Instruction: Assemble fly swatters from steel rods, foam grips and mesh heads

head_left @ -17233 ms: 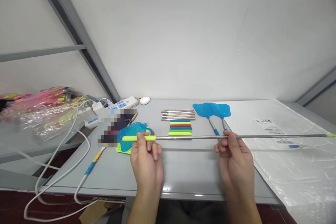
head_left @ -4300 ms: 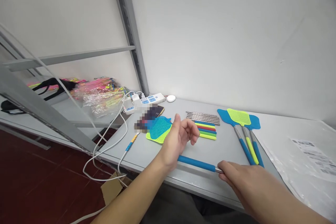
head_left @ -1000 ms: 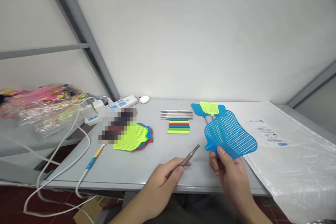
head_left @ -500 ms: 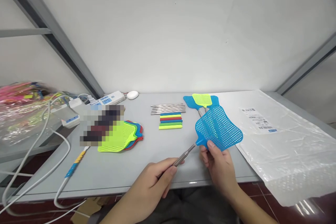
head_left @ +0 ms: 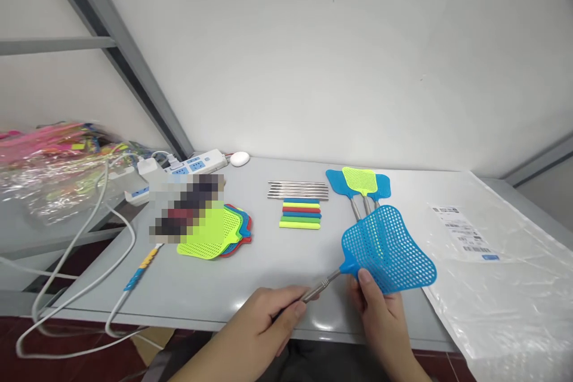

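My left hand (head_left: 271, 322) is closed around a metal telescopic rod (head_left: 320, 289), its lower part hidden in the fingers. The rod's thin tip meets the neck of a blue fly swatter head (head_left: 389, 250). Thumb and fingers of my right hand (head_left: 380, 316) pinch that perforated head near its lower edge. Behind it, a yellow-green swatter head (head_left: 360, 180) lies over blue ones (head_left: 336, 181), with metal rods attached. To the left, several metal rods (head_left: 298, 190) lie side by side above a row of coloured tubes (head_left: 301, 215). Loose swatter heads (head_left: 210, 236) are stacked farther left.
A white power strip (head_left: 197, 164) with cables (head_left: 129, 233) lies at the left, near a white oval object (head_left: 239, 159). A plastic bag of colourful items (head_left: 58, 161) sits beyond. A clear plastic mailer (head_left: 492, 250) covers the right side of the grey table (head_left: 250, 286).
The rod tip, apart from the blue swatter head's neck before, now meets it. The camera view has shifted, moving the whole table scene slightly in the picture.
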